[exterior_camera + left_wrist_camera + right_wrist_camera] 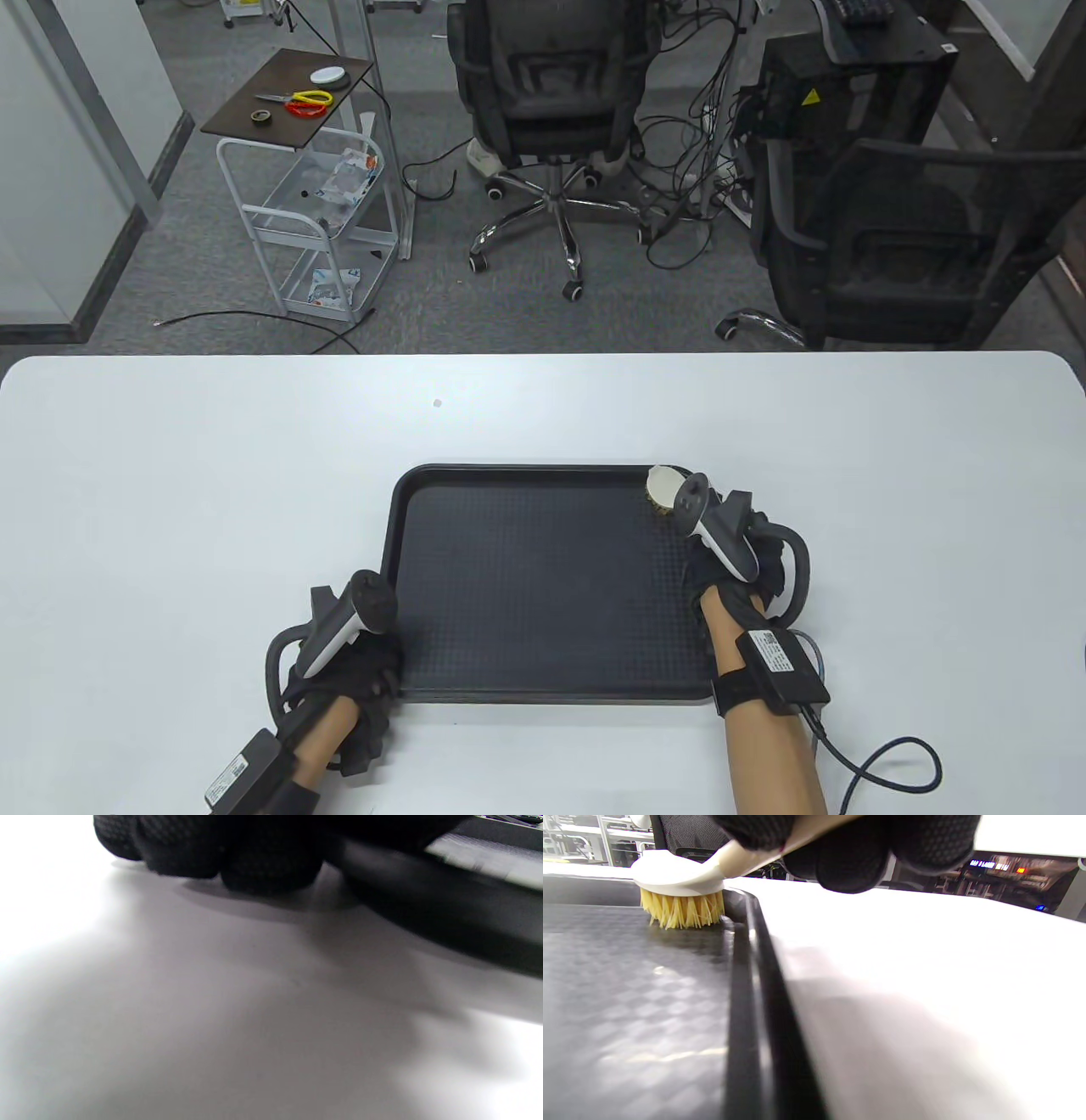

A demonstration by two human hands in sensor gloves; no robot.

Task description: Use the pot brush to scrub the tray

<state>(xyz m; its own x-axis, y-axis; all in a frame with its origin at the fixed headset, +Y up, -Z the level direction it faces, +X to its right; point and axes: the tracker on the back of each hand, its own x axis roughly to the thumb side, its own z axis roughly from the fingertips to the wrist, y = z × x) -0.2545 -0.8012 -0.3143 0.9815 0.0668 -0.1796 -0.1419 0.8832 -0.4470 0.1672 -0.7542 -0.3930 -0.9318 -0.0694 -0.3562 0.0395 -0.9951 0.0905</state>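
Observation:
A black textured tray lies on the white table near the front edge. My right hand grips the cream handle of a pot brush. The brush's yellow bristles press on the tray floor in its far right corner, against the rim. My left hand rests at the tray's near left corner. In the left wrist view its fingers touch the table beside the tray's edge; whether they grip the rim is hidden.
The white table spreads wide on all sides of the tray. Beyond its far edge stand office chairs, a small cart and cables on the floor.

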